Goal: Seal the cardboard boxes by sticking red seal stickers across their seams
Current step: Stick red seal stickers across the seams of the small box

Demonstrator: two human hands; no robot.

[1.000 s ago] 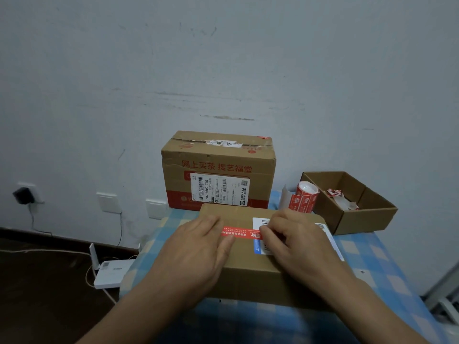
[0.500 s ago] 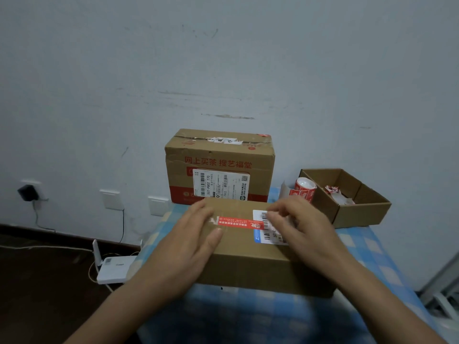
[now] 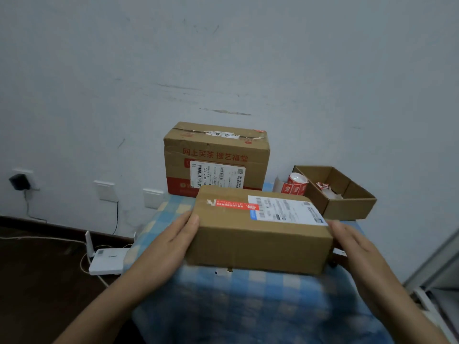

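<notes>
A blue checked cloth is being shown nearest, spread beneath the box, whose long side is facing the camera. The box is being flanked by 2 hands. The left hand is being pressed flat against the box's left end, with fingers straight and together and the thumb up near the top corner; nothing is being curled round. The right hand is being laid against the box's right end, fingers straight and loosely spread, likewise uncurled. Whether the box is being lifted off the cloth or is resting on it cannot be told.

On the box's top, 1 red sticker is lying stuck lengthwise, its right tip overlapping a white label that is covering the top's right half.

Left of the box and lower, a white router is lying on the dark floor with its cables.

Just behind the box a taller far box is standing, printed with red characters and carrying its own label. Behind the box to the right, a roll of red stickers is standing upright, just beside an open cardboard tray with red and white scraps inside.

Farther behind the box to the left, 3 wall plates are being shown on the grey wall, a black plug sitting in the leftmost.
</notes>
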